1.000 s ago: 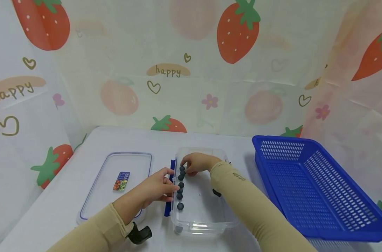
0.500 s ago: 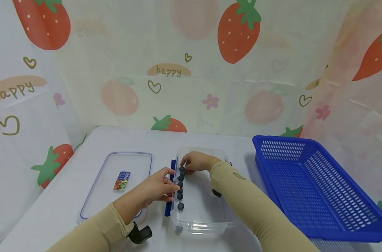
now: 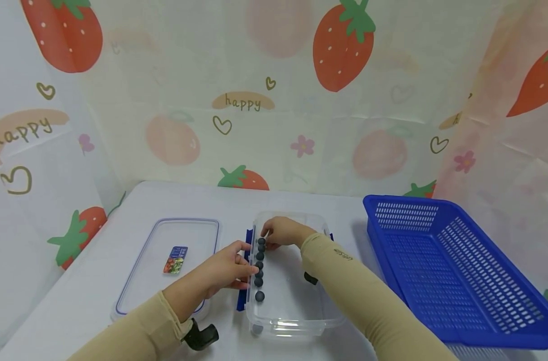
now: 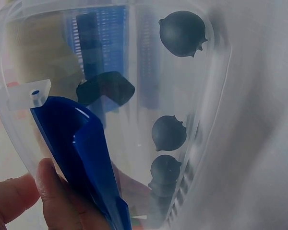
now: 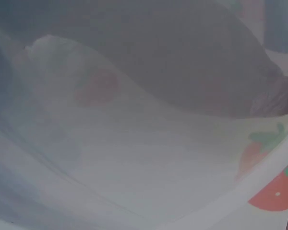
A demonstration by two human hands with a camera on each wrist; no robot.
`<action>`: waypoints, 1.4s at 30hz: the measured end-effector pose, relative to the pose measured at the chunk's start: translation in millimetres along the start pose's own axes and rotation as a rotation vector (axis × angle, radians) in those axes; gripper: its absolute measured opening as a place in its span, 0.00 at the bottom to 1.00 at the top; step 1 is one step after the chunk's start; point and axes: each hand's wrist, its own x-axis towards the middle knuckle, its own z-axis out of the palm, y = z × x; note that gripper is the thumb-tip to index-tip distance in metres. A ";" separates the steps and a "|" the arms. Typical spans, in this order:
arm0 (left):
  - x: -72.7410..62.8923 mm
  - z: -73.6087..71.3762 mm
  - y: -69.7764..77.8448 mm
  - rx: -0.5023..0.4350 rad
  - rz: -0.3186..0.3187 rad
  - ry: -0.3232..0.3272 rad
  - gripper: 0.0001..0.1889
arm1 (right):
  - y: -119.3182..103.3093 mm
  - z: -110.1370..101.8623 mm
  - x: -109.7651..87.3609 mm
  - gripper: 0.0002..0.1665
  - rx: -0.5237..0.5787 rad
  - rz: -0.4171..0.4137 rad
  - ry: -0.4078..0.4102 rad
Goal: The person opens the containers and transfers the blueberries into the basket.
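A clear plastic box [image 3: 296, 301] stands mid-table with a blue side latch [image 3: 242, 300] hanging off its left wall. Inside, along that wall, runs a row of several dark blueberries [image 3: 259, 296]; small pointed crowns show on the blueberries [image 4: 169, 132] in the left wrist view. My left hand [image 3: 226, 265] grips the left wall, thumb over the rim and fingers outside by the latch [image 4: 86, 143]. Over the far left corner, my right hand [image 3: 285, 232] reaches in and pinches the farthest blueberry [image 3: 261, 241]; its fingertips are partly hidden. The right wrist view is hazy and shows no blueberry.
Left of the box lies a clear lid [image 3: 140, 281] with a blue seal and a printed label [image 3: 175, 259]. A blue perforated basket [image 3: 459, 271] stands at the right. Behind the table hangs a strawberry-print cloth [image 3: 274, 140].
The blueberries at the far end have lined up more evenly along the left wall under my right fingertips. My right hand has barely shifted; my left hand keeps its hold.
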 end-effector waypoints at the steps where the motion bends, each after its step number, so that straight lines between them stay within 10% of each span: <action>1: -0.2 0.1 0.3 0.000 -0.001 0.000 0.33 | 0.2 0.0 0.0 0.08 -0.001 0.001 0.005; 42: 2.0 0.7 -1.9 0.002 -0.001 -0.001 0.31 | -2.9 0.2 -6.0 0.12 -0.081 -0.025 0.009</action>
